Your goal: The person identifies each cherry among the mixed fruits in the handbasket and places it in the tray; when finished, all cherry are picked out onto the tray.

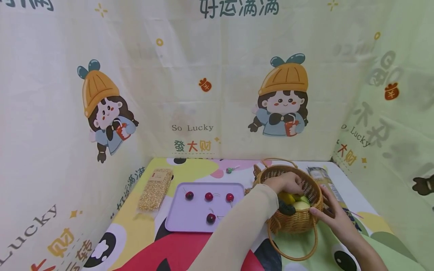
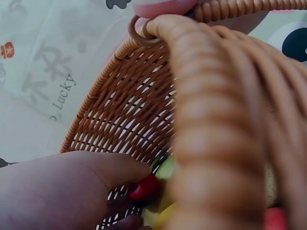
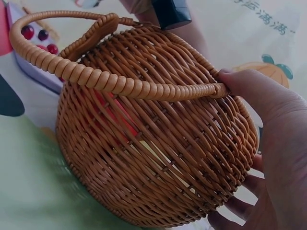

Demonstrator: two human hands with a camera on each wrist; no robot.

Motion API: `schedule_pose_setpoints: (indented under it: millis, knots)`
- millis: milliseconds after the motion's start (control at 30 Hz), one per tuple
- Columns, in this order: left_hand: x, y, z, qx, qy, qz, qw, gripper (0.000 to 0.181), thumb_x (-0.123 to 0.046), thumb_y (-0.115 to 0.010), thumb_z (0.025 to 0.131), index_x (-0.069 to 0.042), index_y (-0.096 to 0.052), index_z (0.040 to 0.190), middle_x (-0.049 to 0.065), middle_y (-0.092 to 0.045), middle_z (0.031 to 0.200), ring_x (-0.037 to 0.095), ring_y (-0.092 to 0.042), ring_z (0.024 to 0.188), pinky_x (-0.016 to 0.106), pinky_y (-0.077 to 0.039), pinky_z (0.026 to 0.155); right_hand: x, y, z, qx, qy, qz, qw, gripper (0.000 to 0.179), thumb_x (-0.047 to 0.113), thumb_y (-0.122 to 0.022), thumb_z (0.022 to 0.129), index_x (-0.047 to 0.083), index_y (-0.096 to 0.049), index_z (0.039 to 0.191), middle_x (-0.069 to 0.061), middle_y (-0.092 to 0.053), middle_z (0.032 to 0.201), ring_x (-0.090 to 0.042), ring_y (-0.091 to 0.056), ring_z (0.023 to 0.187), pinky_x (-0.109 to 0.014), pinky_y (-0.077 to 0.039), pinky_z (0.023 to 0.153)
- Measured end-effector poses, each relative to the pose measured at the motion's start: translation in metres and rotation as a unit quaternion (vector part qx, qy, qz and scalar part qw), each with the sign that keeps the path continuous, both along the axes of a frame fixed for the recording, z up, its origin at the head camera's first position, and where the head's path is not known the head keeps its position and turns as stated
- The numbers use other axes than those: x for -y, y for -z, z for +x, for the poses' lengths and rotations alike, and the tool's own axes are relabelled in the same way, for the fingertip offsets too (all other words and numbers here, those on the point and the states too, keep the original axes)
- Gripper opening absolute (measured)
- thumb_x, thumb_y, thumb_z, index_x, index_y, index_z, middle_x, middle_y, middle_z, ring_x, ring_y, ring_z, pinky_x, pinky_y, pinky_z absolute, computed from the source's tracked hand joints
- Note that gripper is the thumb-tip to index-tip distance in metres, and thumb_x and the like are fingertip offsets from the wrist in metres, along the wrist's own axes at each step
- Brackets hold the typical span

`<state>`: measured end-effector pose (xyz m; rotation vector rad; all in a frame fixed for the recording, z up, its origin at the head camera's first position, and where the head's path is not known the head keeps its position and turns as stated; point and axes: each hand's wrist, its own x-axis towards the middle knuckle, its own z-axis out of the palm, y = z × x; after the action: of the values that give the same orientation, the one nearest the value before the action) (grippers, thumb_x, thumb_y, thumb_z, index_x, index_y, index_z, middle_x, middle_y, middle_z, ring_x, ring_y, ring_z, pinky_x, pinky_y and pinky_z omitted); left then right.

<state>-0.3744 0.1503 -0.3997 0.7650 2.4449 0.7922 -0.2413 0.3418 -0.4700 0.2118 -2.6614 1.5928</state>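
A round wicker basket (image 1: 295, 223) stands at the right of the table, one handle hanging down its near side. My left hand (image 1: 286, 183) reaches over the rim into it. In the left wrist view, its thumb and fingers pinch a small glossy red cherry (image 2: 145, 189), partly hidden by the fingers. Around it inside the basket lie a yellow fruit (image 1: 286, 198) and a pale green round fruit (image 1: 301, 205). My right hand (image 1: 333, 213) grips the basket's right side, its thumb (image 3: 254, 88) at the rim by the handle's end and its fingers against the outer wall.
Left of the basket, a lilac tray (image 1: 183, 220) bears several dark red cherries (image 1: 208, 196). A bag of corn kernels (image 1: 156, 191) lies further left. A long printed packet (image 1: 318, 173) lies behind the basket, and a small green item (image 1: 229, 170) is at the back. Printed cloth walls (image 1: 234, 113) enclose the table.
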Motion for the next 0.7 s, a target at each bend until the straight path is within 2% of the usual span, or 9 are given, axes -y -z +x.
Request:
schedule_pose_setpoints:
  millis: [67, 133, 200, 267, 433, 600, 700]
  knots:
    - [0.000, -0.001, 0.001, -0.005, 0.002, -0.007, 1.0000, 0.018, -0.021, -0.072, 0.107, -0.014, -0.069, 0.091, -0.006, -0.056, 0.080, 0.009, -0.046, 0.068, 0.025, -0.043, 0.067, 0.001, 0.000, 0.000, 0.001, 0.000, -0.002, 1.0000, 0.093, 0.023, -0.062, 0.114, 0.023, 0.003, 0.181, -0.042, -0.015, 0.177, -0.074, -0.028, 0.153, -0.010, -0.048, 0.089]
    - [-0.001, -0.003, 0.004, -0.016, 0.001, -0.021, 0.9997, 0.006, -0.020, -0.075, 0.105, -0.018, -0.079, 0.109, -0.010, -0.068, 0.096, 0.006, -0.055, 0.079, 0.023, -0.048, 0.074, 0.001, -0.001, 0.000, 0.000, 0.000, -0.003, 1.0000, 0.093, 0.023, -0.062, 0.114, 0.021, 0.002, 0.181, -0.042, -0.015, 0.177, -0.074, -0.028, 0.153, -0.010, -0.048, 0.089]
    - [-0.001, -0.005, 0.006, -0.022, -0.006, -0.041, 0.9989, 0.024, -0.021, -0.078, 0.102, -0.026, -0.081, 0.126, -0.015, -0.073, 0.116, 0.004, -0.061, 0.093, 0.022, -0.052, 0.082, 0.001, -0.001, 0.000, -0.001, 0.001, 0.000, 1.0000, 0.092, 0.023, -0.062, 0.114, 0.020, 0.002, 0.180, -0.042, -0.016, 0.177, -0.074, -0.028, 0.153, -0.010, -0.047, 0.089]
    - [-0.001, -0.007, 0.007, -0.023, -0.013, -0.051, 0.9983, 0.027, -0.022, -0.079, 0.102, -0.028, -0.084, 0.127, -0.016, -0.077, 0.123, 0.003, -0.064, 0.098, 0.022, -0.054, 0.085, 0.001, -0.002, 0.000, -0.002, 0.001, 0.001, 1.0000, 0.092, 0.023, -0.063, 0.114, 0.019, 0.001, 0.180, -0.042, -0.016, 0.177, -0.074, -0.029, 0.153, -0.010, -0.048, 0.089]
    - [0.003, -0.011, 0.007, -0.025, -0.026, -0.046, 0.9983, 0.018, -0.023, -0.084, 0.100, -0.027, -0.089, 0.117, -0.016, -0.080, 0.114, 0.003, -0.067, 0.094, 0.024, -0.058, 0.083, 0.000, -0.003, 0.000, -0.005, 0.002, 0.006, 1.0000, 0.093, 0.024, -0.062, 0.114, 0.020, 0.002, 0.181, -0.042, -0.016, 0.177, -0.074, -0.030, 0.153, -0.011, -0.048, 0.089]
    - [0.009, -0.013, 0.003, -0.030, -0.008, -0.020, 0.9993, 0.020, -0.022, -0.082, 0.100, -0.024, -0.088, 0.119, -0.014, -0.080, 0.107, 0.003, -0.066, 0.089, 0.022, -0.057, 0.080, 0.001, -0.003, 0.001, -0.008, 0.002, 0.001, 1.0000, 0.093, 0.022, -0.062, 0.114, 0.019, 0.003, 0.180, -0.043, -0.016, 0.176, -0.073, -0.031, 0.152, -0.011, -0.049, 0.090]
    - [0.015, -0.014, 0.001, -0.045, 0.005, 0.008, 0.9989, 0.021, -0.021, -0.080, 0.101, -0.021, -0.088, 0.120, -0.014, -0.081, 0.104, 0.002, -0.067, 0.087, 0.020, -0.055, 0.076, 0.002, -0.002, 0.001, -0.011, 0.002, 0.001, 0.9999, 0.093, 0.022, -0.063, 0.114, 0.019, 0.001, 0.180, -0.043, -0.017, 0.176, -0.072, -0.031, 0.153, -0.010, -0.048, 0.090]
